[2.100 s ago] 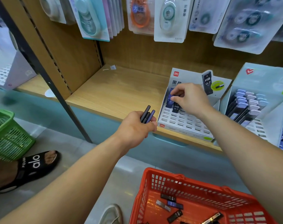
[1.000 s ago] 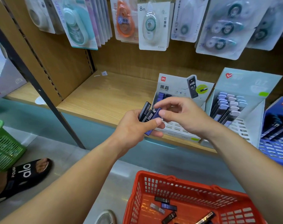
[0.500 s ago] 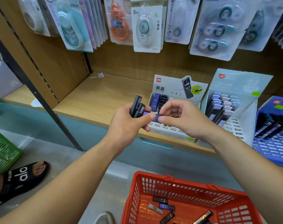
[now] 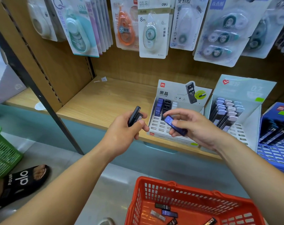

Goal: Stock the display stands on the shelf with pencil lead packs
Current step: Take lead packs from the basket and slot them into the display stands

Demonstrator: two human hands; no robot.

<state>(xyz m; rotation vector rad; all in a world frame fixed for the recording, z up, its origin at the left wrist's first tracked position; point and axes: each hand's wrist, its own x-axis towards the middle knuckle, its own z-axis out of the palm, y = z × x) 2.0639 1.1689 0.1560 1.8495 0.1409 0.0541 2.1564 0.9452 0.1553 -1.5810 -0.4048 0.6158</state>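
Observation:
My left hand grips a few dark pencil lead packs in front of the shelf edge. A little to its right, my right hand pinches one blue lead pack between thumb and fingers, just in front of the white slotted display stand. That stand holds several blue and black packs in its upper left slots; most lower slots are bare. An orange basket below holds several loose lead packs.
A second white stand with lavender-capped packs is to the right, then a blue stand. Correction tape blister packs hang above. The wooden shelf stretches left. A green basket and a person's sandalled foot are on the floor.
My right hand has pulled one blue pack out of the bunch in my left hand and moved right with it. The two hands have come apart.

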